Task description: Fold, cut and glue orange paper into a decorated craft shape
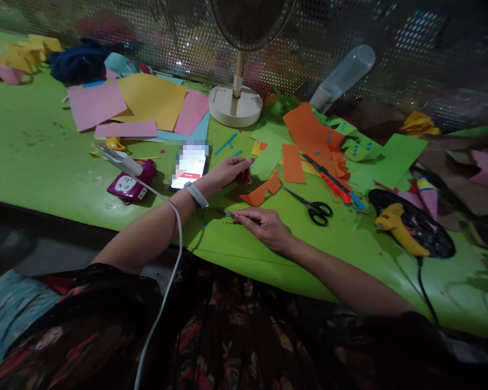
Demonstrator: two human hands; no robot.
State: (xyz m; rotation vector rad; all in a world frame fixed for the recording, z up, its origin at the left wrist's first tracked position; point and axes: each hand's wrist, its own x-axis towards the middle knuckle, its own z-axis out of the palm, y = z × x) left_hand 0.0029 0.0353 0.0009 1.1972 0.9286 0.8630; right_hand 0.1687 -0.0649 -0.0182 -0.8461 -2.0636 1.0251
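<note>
My left hand (232,171), with a watch (196,195) at the wrist, is closed above the green table, its fingers curled together. Whatever may be in them is hidden. Below it, my right hand (269,226) lies low near the table's front edge, fingers closed around a slim dark tool with a thin metallic end (229,215). Its exact kind is too small to tell. Small dark bits lie around that end. An orange cut paper strip (261,189) rests between the hands on the right. Black-handled scissors (311,207) lie open beyond my right hand.
A lit phone (190,165) and a purple power socket (132,183) lie left. A white cable (179,233) crosses my left forearm. A fan base (236,105) stands behind. To the right are orange paper (309,127), a craft knife (329,181) and a yellow glue gun (400,227).
</note>
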